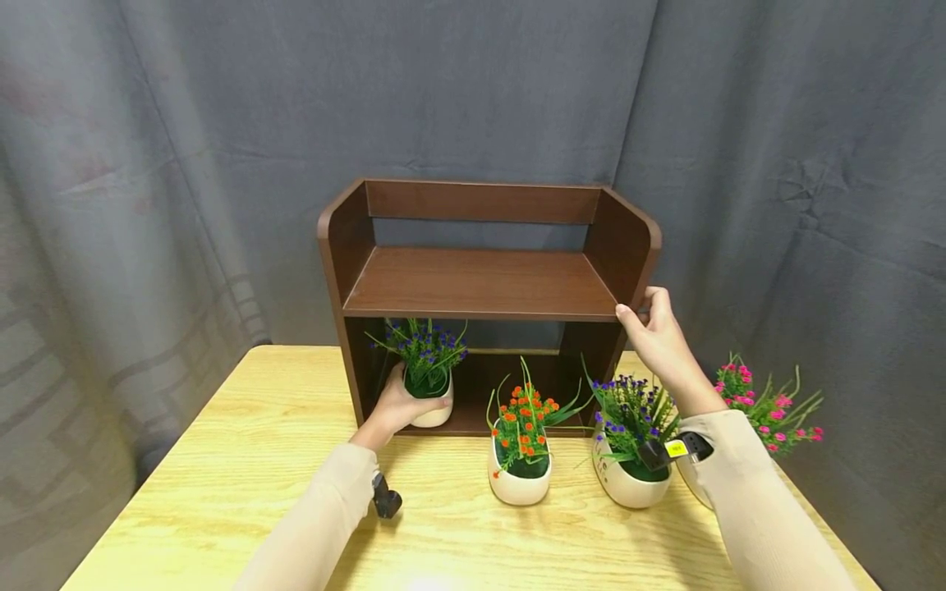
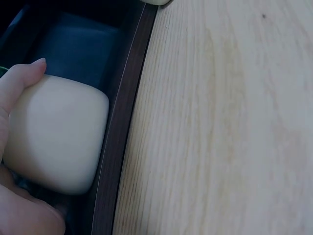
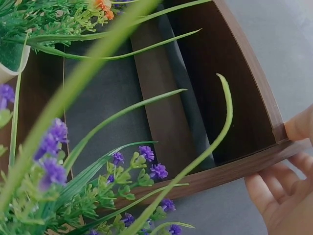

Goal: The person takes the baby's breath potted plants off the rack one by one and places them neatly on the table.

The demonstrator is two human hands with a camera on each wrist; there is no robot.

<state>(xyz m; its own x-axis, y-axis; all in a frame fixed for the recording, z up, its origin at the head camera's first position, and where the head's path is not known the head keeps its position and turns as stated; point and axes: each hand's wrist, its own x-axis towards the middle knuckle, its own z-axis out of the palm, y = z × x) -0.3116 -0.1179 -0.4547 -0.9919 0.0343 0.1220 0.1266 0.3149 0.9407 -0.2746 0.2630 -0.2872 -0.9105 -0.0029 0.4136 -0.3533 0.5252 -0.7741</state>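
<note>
A dark brown two-tier wooden shelf (image 1: 480,279) stands on the table. My left hand (image 1: 397,404) grips the cream pot (image 1: 436,413) of a purple-flowered plant inside the lower tier, at its left end. Seen from the left wrist, the thumb and fingers lie around the pot (image 2: 58,132), which sits just behind the shelf's front edge (image 2: 120,117). On the other side, my right hand (image 1: 660,345) grips the shelf's right side panel. Its thumb is at the front edge and the other fingers are on the outer face, as the right wrist view of the hand (image 3: 288,191) shows.
An orange-flowered potted plant (image 1: 521,484) stands in front of the shelf. Right of it is a second purple-flowered plant (image 1: 628,484), with a pink-flowered one (image 1: 776,410) partly behind my right forearm. Grey curtains (image 1: 480,90) hang behind the wooden table (image 1: 244,443).
</note>
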